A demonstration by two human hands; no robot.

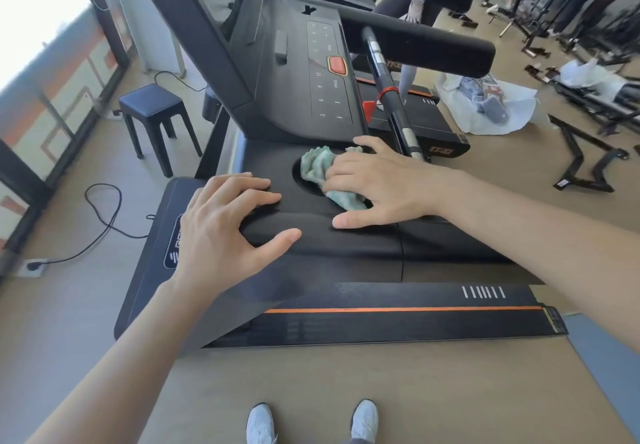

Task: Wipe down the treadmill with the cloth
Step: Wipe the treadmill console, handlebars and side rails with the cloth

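A black treadmill (pixel 322 236) with an orange stripe stands in front of me, its console (pixel 304 73) carrying a red button. A crumpled pale green cloth (pixel 317 165) lies in the round cup recess of the console tray. My right hand (pixel 377 180) presses down on the cloth with spread fingers, covering its right part, thumb on the padded front bar. My left hand (pixel 225 229) rests flat on the tray's left side, its thumb laid over the front bar.
A dark stool (pixel 152 104) stands to the left, with a cable (pixel 104 215) running to a floor socket. A second treadmill (pixel 415 121) sits behind, with another person beside it. Plastic wrap and metal frame parts (pixel 581 163) litter the floor at right. My white shoes (pixel 311 423) are below.
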